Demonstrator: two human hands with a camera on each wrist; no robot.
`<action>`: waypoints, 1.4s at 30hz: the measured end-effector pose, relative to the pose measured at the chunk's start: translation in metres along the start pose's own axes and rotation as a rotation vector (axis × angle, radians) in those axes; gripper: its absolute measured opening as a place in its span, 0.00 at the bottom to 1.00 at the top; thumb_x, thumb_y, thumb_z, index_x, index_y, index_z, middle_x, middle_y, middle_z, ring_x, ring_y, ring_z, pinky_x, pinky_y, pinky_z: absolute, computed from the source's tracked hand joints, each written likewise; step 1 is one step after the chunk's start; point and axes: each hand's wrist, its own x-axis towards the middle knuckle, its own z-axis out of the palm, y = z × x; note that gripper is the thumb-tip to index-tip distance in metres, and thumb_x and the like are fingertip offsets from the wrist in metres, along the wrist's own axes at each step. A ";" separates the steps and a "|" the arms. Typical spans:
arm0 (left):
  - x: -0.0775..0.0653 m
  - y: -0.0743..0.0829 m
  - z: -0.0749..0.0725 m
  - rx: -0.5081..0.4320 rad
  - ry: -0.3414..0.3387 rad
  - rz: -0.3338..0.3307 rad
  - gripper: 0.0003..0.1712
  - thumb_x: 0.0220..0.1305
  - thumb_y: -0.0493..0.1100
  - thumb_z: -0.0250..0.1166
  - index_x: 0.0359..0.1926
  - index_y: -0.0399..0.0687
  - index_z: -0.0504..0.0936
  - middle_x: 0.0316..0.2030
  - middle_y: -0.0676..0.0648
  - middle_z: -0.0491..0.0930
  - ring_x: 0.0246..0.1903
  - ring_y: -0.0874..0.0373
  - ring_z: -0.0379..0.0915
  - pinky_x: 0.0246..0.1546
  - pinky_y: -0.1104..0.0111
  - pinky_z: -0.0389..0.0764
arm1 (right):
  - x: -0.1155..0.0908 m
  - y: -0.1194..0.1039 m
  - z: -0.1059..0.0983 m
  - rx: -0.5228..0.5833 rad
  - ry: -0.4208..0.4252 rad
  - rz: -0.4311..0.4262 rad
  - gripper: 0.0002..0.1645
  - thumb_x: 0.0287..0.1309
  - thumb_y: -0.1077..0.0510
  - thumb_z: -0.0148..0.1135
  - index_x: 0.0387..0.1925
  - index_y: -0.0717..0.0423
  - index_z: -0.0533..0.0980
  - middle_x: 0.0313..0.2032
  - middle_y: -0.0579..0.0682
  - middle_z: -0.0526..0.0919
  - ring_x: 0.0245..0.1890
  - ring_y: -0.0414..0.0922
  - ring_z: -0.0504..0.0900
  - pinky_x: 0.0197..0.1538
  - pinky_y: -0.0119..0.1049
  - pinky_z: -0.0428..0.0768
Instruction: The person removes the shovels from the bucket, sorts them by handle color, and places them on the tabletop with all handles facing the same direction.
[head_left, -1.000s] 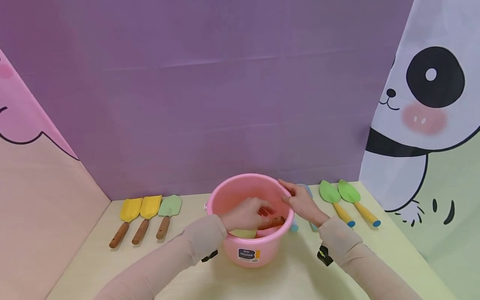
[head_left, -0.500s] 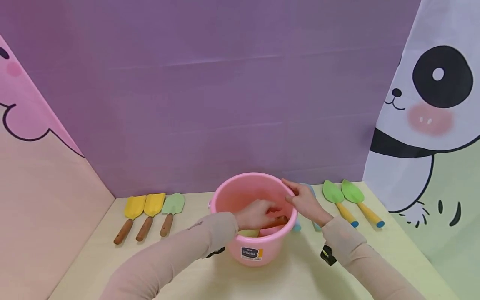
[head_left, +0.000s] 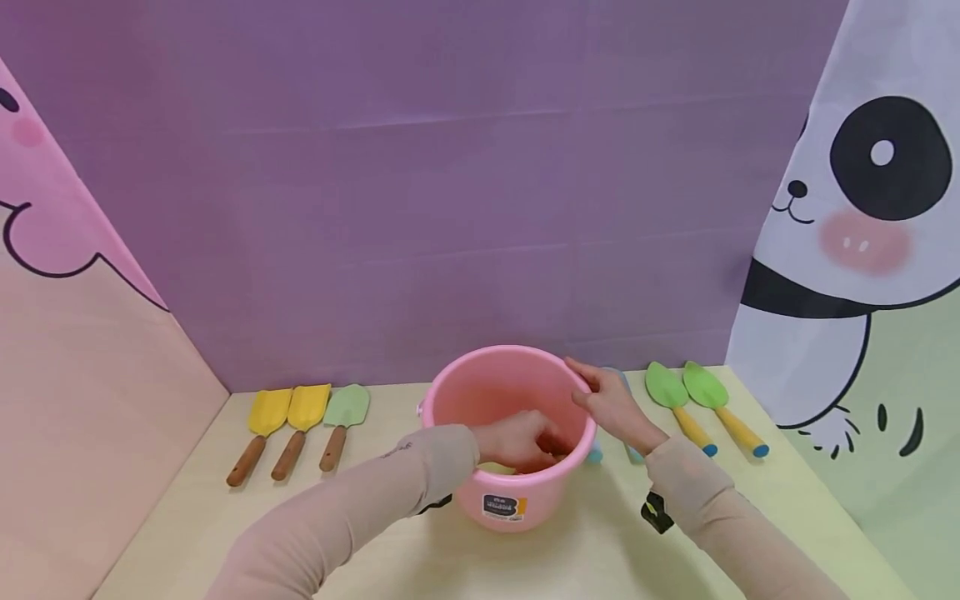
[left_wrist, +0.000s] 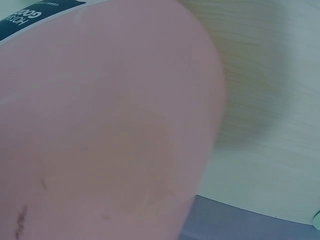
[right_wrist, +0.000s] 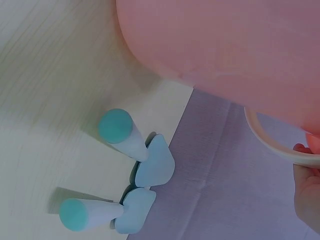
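Observation:
A pink bucket (head_left: 501,498) with a label on its front stands mid-table. My left hand (head_left: 517,439) reaches down inside it, with the fingers bent towards the bottom; what the fingertips touch is hidden. Beside that hand a pale yellow piece (head_left: 497,468) shows within the bucket. My right hand (head_left: 615,408) holds the right side of the rim between thumb and fingers, and part of this hand (right_wrist: 306,192) appears at the right wrist view's edge. In the left wrist view the bucket's outer wall (left_wrist: 115,100) fills most of the picture.
At left lie two yellow shovels (head_left: 267,412) (head_left: 308,408) and a pale green shovel (head_left: 347,408), all with brown handles. Two green trowels (head_left: 664,387) (head_left: 705,387) lie at right. Two blue shovels (right_wrist: 156,162) (right_wrist: 137,210) are beside the bucket. A purple backdrop (head_left: 390,208) rises behind.
My left hand has gone lower and slightly right inside the bucket, and now covers the brown handle seen there earlier. The right hand keeps its place on the rim. The head view has shifted slightly.

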 end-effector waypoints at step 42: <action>-0.017 0.003 -0.025 -0.179 0.446 -0.025 0.12 0.53 0.34 0.65 0.40 0.43 0.81 0.32 0.50 0.79 0.36 0.58 0.75 0.41 0.69 0.76 | -0.002 0.002 -0.001 0.001 0.021 -0.032 0.32 0.56 0.67 0.51 0.64 0.61 0.62 0.60 0.61 0.69 0.45 0.51 0.78 0.39 0.32 0.78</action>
